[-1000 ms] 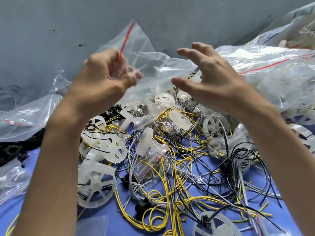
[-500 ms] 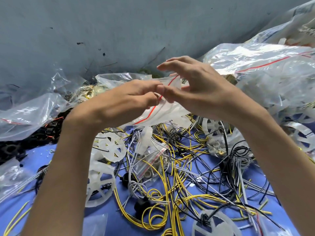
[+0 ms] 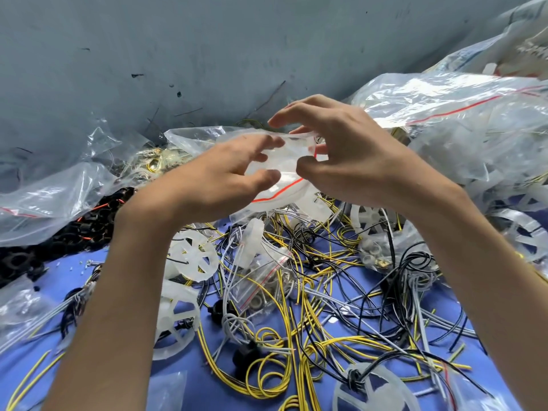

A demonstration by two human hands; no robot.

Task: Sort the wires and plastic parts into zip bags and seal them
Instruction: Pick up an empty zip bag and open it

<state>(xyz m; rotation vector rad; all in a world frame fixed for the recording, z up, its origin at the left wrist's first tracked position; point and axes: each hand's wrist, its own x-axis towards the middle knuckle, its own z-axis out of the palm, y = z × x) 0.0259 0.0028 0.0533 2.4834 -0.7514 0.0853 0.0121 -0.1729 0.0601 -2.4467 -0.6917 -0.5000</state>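
Item: small clear plastic zip bag [image 3: 285, 169], red-striped, pinched at its mouth by left hand [image 3: 216, 176] and right hand [image 3: 353, 161], close together. Advised: part one lip per hand, evenly, without tearing.

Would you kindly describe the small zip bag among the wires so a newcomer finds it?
On the blue table, find the wire tangle. The small zip bag lies in it, just right of two white wheels. Unlike the big bags around, it lies flat under wires.
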